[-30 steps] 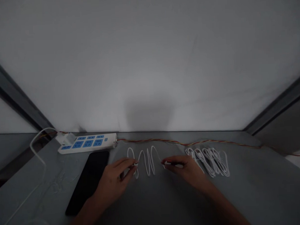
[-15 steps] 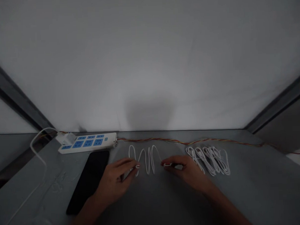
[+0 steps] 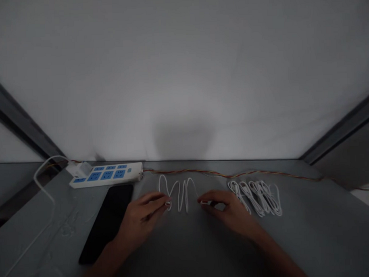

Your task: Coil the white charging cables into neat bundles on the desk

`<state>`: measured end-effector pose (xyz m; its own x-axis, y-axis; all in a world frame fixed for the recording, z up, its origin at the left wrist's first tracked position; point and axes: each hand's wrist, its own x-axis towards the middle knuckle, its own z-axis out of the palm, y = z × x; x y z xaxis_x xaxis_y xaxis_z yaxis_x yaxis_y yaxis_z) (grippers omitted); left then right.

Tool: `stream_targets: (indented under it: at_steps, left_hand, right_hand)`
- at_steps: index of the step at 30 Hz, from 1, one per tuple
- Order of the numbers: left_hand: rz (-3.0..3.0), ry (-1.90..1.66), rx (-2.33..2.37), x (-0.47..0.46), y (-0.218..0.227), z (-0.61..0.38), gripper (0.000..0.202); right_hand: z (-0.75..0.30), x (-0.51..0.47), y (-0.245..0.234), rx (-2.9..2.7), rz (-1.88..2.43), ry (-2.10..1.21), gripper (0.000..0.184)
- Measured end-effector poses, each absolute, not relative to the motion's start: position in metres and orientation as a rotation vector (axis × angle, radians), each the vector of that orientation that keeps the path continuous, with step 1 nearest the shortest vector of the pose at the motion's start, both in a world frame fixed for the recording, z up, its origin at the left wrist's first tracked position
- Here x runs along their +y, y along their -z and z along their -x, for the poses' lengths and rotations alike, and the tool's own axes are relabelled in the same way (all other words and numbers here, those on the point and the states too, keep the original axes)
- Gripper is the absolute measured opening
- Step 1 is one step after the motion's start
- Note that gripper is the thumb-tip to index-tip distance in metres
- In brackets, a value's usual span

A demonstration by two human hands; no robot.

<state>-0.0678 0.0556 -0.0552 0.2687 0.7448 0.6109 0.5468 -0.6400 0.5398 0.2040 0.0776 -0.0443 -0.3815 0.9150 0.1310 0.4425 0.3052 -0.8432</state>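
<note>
A white charging cable (image 3: 179,195) lies in loose zigzag loops on the grey table between my hands. My left hand (image 3: 144,212) pinches a white piece at its left end, and part of that piece is hidden by the fingers. At the other end, my right hand (image 3: 223,208) grips a small plug with thumb and fingertips. Just left of my left wrist lies a black phone (image 3: 107,224), its screen dark. Beyond my right hand rest several bundled white cables (image 3: 257,197), side by side.
A white power strip (image 3: 108,175) with blue sockets stands at the back left, with a white charger (image 3: 82,170) plugged in. From that charger a white cord (image 3: 36,236) runs down the left side. Twisted red-yellow wires (image 3: 185,170) run along the wall's foot.
My left hand has shifted slightly and its fingers have closed more on the cable's left end. The loops have spread a little. My right hand stays nearly still.
</note>
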Motion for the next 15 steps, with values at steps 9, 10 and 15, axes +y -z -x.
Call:
stream_targets:
  at_steps: [9,10,15]
  left_hand:
    - [-2.288,-1.165,1.265,0.0525,0.0498,0.0620,0.016]
    - [-2.287,-1.174,1.266,0.0523,0.0493,0.0615,0.015]
    - [-2.265,-1.165,1.256,0.0497,0.0490,0.0610,0.014]
  right_hand:
    - [-0.2027,0.0755,0.0418,-1.991,1.326,-0.938,0.022]
    - [-0.2025,0.0751,0.0409,-2.000,1.338,-0.931,0.021]
    - [-0.2015,0.0738,0.0370,-2.025,1.305,-0.911,0.019]
